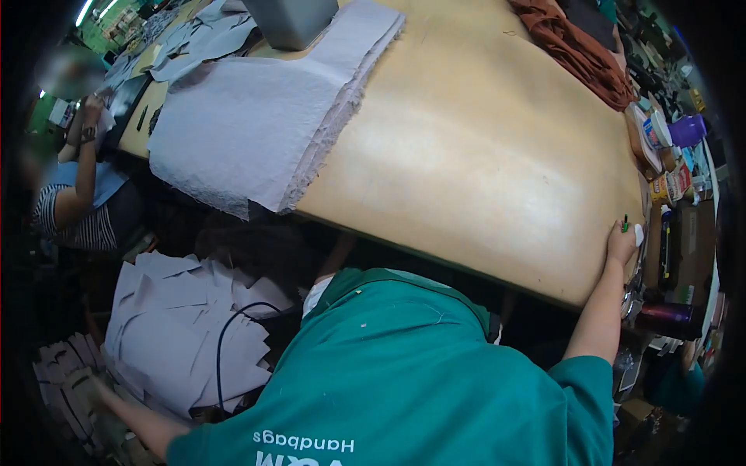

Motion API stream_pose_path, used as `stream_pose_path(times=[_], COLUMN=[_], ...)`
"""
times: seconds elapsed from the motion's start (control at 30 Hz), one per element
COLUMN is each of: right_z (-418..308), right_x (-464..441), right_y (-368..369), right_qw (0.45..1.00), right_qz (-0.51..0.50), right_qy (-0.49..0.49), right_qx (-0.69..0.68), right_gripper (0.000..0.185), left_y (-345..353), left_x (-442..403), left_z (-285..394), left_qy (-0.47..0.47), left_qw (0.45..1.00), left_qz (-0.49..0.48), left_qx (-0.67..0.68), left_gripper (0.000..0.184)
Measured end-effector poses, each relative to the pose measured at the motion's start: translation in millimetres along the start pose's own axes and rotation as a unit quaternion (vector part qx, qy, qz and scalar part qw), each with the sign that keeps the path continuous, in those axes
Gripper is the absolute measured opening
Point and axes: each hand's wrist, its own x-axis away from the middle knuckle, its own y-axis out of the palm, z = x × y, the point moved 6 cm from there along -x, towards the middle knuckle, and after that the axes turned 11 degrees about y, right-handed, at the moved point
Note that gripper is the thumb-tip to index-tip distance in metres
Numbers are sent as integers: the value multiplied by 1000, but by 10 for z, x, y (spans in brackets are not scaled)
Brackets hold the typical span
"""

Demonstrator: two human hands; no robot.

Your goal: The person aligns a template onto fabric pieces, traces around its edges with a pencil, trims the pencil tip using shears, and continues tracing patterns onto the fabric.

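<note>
At the far left of the dim, cluttered workroom, a co-worker in a striped top (97, 225) is sitting by the table (474, 147). Below, the left hand (95, 388) is reaching over pale strips (58, 377), lying in a loose stack with dark lines between them; motion is blurring it, so whether it is open or closed cannot be told. Beside them, pale cut sheets (175, 334) are overlapping in a heap, below the tabletop. Thick layers of whitish fabric (241, 109) are covering the table's left part, their edges fraying, near a grey container (291, 23). The smooth yellowish top is shining under the light, and rust-brown cloth (575, 54) is lying along its far right. At the right edge, the right hand (620, 245) is gripping a slim green tool (625, 224), and a small white object (639, 235) is showing beside its fingers.
</note>
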Motion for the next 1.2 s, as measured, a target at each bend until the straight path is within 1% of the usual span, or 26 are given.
stream_pose_path(times=[0.07, 0.1, 0.13, 0.17, 0.2, 0.23, 0.27, 0.3, 0.33, 0.37, 0.43, 0.53, 0.63, 0.73, 0.83, 0.93, 1.03, 1.2], right_z=[-59, -16, -85, -175, -198, -106, -73, -68, -95, -142, -146, -140, -198, -198, -154, -137, -145, -178], right_x=[23, 30, 85, 198, 263, 241, 274, 291, 276, 314, 329, 294, 285, 268, 259, 264, 275, 291], right_y=[-24, 6, -64, -166, -226, -166, -143, -142, -172, -223, -240, -212, -234, -215, -194, -197, -212, -237], right_qw=[999, 1000, 999, 999, 998, 998, 998, 998, 998, 996, 996, 996, 995, 994, 994, 994, 995, 994], right_qz=[20, -14, -17, -22, -25, -27, -28, -27, -24, -37, -29, -37, -42, -50, -43, -48, -44, -46], right_qy=[-34, 4, 12, 26, 41, 36, 40, 43, 45, 73, 69, 73, 86, 94, 92, 99, 93, 92], right_qx=[2, -20, -26, -32, -39, -40, -37, -34, -31, -46, -48, -39, -35, -30, -27, -21, -19, -36], right_gripper=[28, 26, 26, 26, 26, 26, 26, 26, 26, 26, 26, 26, 27, 28, 30, 31, 31, 31], left_y=[303, 605, 1041, 1519, 1974, 2422, 2401, 2585, 2697, 2874, 2973, 3039, 3004, 3041, 2943, 2917, 2881, 2951], left_x=[-153, -165, -150, 60, 521, 990, 1701, 2159, 2576, 2841, 3150, 3193, 3162, 3126, 3187, 3239, 3249, 3201], left_z=[1247, 1914, 2604, 3458, 4059, 4657, 5256, 5612, 5859, 6038, 6211, 6226, 6213, 6229, 6282, 6363, 6414, 6504], left_qy=[137, 198, 262, 469, 488, 485, 632, 638, 620, 649, 628, 586, 580, 576, 629, 687, 697, 712], left_qw=[990, 980, 965, 880, 822, 713, 693, 667, 680, 666, 705, 760, 767, 762, 737, 685, 660, 631], left_qz=[10, -1, 3, -64, -117, -188, -100, -160, -212, -222, -261, -249, -228, -250, -225, -236, -280, -304], left_qx=[39, 32, -2, 45, 269, 470, 333, 349, 330, 292, 200, 128, 152, 157, 99, 48, -10, -53], left_gripper=[53, 53, 51, 42, 34, 27, 27, 35, 43, 48, 42, 36, 31, 28, 23, 21, 20, 18])
